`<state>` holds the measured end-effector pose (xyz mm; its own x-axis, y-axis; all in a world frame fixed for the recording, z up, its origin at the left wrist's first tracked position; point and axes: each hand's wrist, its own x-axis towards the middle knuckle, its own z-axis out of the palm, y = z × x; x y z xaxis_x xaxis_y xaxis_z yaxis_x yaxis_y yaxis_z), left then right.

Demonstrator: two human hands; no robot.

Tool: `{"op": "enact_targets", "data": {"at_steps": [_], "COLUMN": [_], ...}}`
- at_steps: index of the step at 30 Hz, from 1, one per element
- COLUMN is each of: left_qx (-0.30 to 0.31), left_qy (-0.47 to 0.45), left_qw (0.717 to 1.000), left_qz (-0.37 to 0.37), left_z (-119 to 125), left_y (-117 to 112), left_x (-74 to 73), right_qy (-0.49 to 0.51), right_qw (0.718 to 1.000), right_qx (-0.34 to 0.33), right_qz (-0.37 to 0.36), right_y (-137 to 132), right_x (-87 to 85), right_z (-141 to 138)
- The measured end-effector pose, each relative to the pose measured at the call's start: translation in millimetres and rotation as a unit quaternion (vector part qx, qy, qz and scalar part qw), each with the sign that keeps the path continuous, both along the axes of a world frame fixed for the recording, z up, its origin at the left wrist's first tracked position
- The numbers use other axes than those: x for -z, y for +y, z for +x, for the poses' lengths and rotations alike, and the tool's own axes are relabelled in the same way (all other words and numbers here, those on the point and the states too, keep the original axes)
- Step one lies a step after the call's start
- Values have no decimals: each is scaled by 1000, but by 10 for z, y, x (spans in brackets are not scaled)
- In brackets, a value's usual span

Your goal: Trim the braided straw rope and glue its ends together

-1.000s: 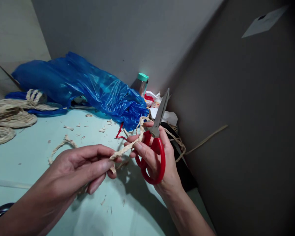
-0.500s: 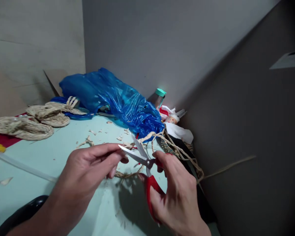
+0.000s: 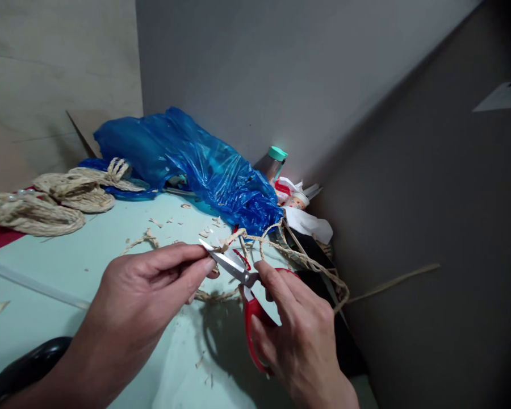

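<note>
My right hand (image 3: 300, 321) grips a pair of scissors (image 3: 252, 307) with red handles and metal blades, its fingers in the handle loops. The blades point left, at the fingertips of my left hand, and lie against a tan braided cord (image 3: 237, 234); one blade is blurred. With thumb and fingers closed, my left hand (image 3: 153, 289) pinches the cord's end near the blade tips. From there the cord runs right in loose loops, and part of it hangs below my hands. A short red strand (image 3: 243, 260) shows behind the blades.
A crumpled blue plastic bag (image 3: 187, 165) lies at the back. Bundles of tan cord (image 3: 34, 213) sit at left, above a pale tube (image 3: 34, 284). A bottle with a green cap (image 3: 276, 153) and white paper (image 3: 309, 224) stand near the grey wall. Scraps litter the pale green tabletop (image 3: 183, 363).
The scissors have moved slightly left and up, bringing the blades onto the cord beside my left fingertips. My left hand keeps its pinch. The view has shifted a little.
</note>
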<state>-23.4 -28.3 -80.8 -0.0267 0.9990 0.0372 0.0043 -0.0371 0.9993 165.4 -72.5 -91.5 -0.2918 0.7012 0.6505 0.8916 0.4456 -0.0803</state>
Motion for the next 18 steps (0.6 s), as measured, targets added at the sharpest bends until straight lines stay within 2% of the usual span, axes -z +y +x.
{"op": "enact_targets", "data": {"at_steps": [7,18], "left_qx": [1,11], "left_qy": [5,26], "left_qw": [1000,999], "left_qz": [-11,-22], "left_z": [-1,-32], "left_y": [6,27], "left_x": [21,69], "right_qy": [36,45], "right_qw": [999,995], "right_qx": [-14,-1], "right_qz": [-33,-94], "right_y": [2,4], "right_x": [19,47], "right_z": [-9,-13]}}
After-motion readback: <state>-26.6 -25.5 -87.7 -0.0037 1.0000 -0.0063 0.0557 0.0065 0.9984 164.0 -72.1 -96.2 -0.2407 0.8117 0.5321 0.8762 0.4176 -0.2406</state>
